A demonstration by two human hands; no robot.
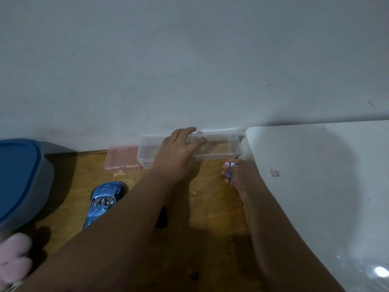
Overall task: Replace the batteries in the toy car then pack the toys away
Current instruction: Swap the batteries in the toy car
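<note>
left hand (179,152): fingers straight, flat on clear oblong plastic box (219,157), likely steadying it | right hand (240,180): curled round small white-and-blue batteries (229,165), probably three | shiny blue toy car (103,203): waiting apart on wooden table (210,211)

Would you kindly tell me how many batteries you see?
2 batteries show plainly, white ends side by side, gripped in the right hand near the clear box; more may be hidden inside its grip.
</note>
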